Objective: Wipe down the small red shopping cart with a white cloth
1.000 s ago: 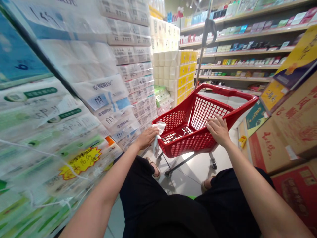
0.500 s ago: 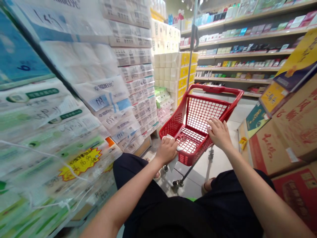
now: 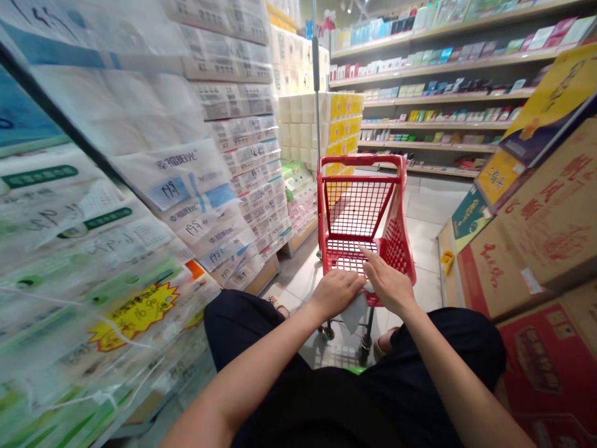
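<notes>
A small red plastic shopping cart (image 3: pixel 402 239) with a grid basket stands between my knees, its handle at the far side. At the near rim my left hand (image 3: pixel 338 291) is closed over a thin white wipe (image 3: pixel 355 316), which hangs down below the fingers. Close beside it, my right hand (image 3: pixel 388 283) lies over the near right part of the rim. Its fingers are stretched out and its thumb side is near the left fingertips; I see nothing held in it. Both hands cover part of the near rim.
Stacked tissue packs (image 3: pixel 237 137) line the left side, with a yellow price sign (image 3: pixel 135 316) on the nearest ones. Cardboard boxes (image 3: pixel 550 230) are piled at the right. Shelves (image 3: pixel 433 90) of small boxed goods run across the back. Pale floor tiles (image 3: pixel 426 233) surround the cart.
The cart has turned, so its handle has swung to the left. My right hand has come in from the right side rim to beside my left hand, which has moved right with the wipe.
</notes>
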Available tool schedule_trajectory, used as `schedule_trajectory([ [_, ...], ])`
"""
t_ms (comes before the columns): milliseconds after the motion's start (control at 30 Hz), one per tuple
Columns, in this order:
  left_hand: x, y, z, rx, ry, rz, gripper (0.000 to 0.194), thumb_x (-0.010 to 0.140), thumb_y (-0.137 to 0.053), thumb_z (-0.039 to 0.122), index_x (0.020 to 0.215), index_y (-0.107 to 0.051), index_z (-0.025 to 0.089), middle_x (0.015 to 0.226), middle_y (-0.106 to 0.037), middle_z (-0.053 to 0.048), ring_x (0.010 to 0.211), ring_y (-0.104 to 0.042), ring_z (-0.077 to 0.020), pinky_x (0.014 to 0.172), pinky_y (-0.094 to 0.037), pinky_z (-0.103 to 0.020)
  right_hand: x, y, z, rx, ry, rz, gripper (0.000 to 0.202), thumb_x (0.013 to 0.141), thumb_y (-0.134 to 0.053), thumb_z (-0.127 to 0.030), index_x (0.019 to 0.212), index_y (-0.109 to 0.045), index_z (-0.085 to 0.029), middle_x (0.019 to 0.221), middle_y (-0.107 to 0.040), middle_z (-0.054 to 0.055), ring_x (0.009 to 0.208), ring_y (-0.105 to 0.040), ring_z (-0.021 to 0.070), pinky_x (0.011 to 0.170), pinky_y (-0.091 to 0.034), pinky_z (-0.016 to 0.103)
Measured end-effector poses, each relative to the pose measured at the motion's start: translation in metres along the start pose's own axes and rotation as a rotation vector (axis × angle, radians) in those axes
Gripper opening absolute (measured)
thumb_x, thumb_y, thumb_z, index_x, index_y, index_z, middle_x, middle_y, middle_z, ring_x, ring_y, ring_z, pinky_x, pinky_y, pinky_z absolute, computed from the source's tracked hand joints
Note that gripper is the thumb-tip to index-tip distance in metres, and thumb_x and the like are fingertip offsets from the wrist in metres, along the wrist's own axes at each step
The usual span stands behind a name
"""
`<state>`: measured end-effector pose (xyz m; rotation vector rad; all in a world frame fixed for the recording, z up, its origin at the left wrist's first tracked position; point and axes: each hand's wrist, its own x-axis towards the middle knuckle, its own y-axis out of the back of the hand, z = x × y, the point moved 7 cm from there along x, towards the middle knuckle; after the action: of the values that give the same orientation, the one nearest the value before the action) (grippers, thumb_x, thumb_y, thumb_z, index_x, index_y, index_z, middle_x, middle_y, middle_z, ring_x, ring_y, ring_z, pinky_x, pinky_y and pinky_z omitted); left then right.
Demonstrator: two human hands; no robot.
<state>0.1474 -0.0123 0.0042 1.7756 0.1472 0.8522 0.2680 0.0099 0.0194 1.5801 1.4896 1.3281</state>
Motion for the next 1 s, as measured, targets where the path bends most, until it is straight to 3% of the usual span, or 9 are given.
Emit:
schedule_trajectory([
  [133,-0.016,0.009,-0.021,-0.028,-0.060,-0.026,0.028,0.101,-0.036,0.033,0.114,-0.057,0.019,0.107,-0.064,-0.007,0.100,-0.059,-0.0196,0.091,-0.045,-0.036,0.003,0.001,-0.001,-0.001,-0.021,-0.058,0.059,0.097,-0.013,-0.062,0.145,-0.039,-0.039,0.144,-0.051,-0.004,0.127,-0.052,0.0198,0.085,-0.049,0.033],
  [267,-0.033,0.018,-0.045,-0.085,-0.147,0.001,0.028,0.100,-0.039,0.029,0.120,-0.057,0.020,0.116,-0.065,-0.005,0.113,-0.057,-0.0179,0.112,-0.035,-0.039,0.005,-0.006,-0.010,-0.087,-0.060,-0.172,0.066,0.094,-0.010,-0.067,0.119,-0.063,-0.036,0.110,-0.072,0.000,0.102,-0.066,0.0233,0.074,-0.045,0.033],
  [400,-0.043,0.025,-0.067,-0.112,-0.185,-0.013,0.031,0.098,-0.043,0.029,0.125,-0.057,0.022,0.130,-0.060,-0.004,0.133,-0.045,-0.0181,0.121,-0.022,-0.042,0.006,-0.011,-0.019,-0.141,-0.033,-0.208,0.072,0.094,-0.008,-0.068,0.096,-0.069,-0.031,0.088,-0.073,0.003,0.088,-0.067,0.0221,0.067,-0.039,0.030],
  [533,-0.044,0.029,-0.082,-0.103,-0.017,-0.036,0.033,0.098,-0.040,0.029,0.125,-0.058,0.024,0.135,-0.057,-0.002,0.139,-0.037,-0.0170,0.123,-0.015,-0.044,0.007,-0.014,-0.027,-0.110,0.007,-0.147,0.065,0.095,-0.013,-0.066,0.097,-0.067,-0.030,0.085,-0.073,0.002,0.083,-0.067,0.0207,0.063,-0.038,0.028],
  [633,-0.046,0.030,-0.086,-0.092,0.161,0.000,0.032,0.098,-0.038,0.027,0.118,-0.062,0.025,0.127,-0.061,-0.001,0.139,-0.037,-0.0156,0.123,-0.017,-0.042,0.006,-0.011,-0.036,0.028,0.083,-0.053,0.055,0.099,-0.016,-0.058,0.105,-0.064,-0.032,0.094,-0.073,0.000,0.088,-0.067,0.0192,0.063,-0.041,0.028],
  [800,-0.049,0.028,-0.093,-0.054,0.298,0.054,0.030,0.099,-0.038,0.026,0.114,-0.064,0.023,0.118,-0.063,-0.003,0.136,-0.041,-0.0157,0.122,-0.022,-0.041,0.005,0.010,-0.033,0.118,0.260,0.099,0.043,0.099,-0.028,-0.050,0.109,-0.064,-0.029,0.109,-0.070,0.002,0.102,-0.062,0.0200,0.084,-0.047,0.034],
  [900,-0.053,0.027,-0.095,-0.019,0.371,0.082,0.029,0.099,-0.036,0.024,0.109,-0.063,0.021,0.121,-0.062,-0.004,0.137,-0.039,-0.0171,0.121,-0.023,-0.043,0.005,0.015,-0.020,0.000,0.373,0.113,0.037,0.096,-0.037,-0.050,0.095,-0.068,-0.028,0.100,-0.070,0.003,0.106,-0.058,0.0222,0.107,-0.034,0.044],
  [1000,-0.058,0.022,-0.081,0.003,0.427,0.154,0.027,0.098,-0.040,0.030,0.113,-0.060,0.019,0.132,-0.056,-0.008,0.143,-0.031,-0.0228,0.120,-0.024,-0.048,0.005,0.009,-0.011,-0.066,0.422,0.081,0.038,0.095,-0.039,-0.051,0.082,-0.066,-0.027,0.092,-0.068,0.001,0.102,-0.056,0.0210,0.115,-0.020,0.048],
])
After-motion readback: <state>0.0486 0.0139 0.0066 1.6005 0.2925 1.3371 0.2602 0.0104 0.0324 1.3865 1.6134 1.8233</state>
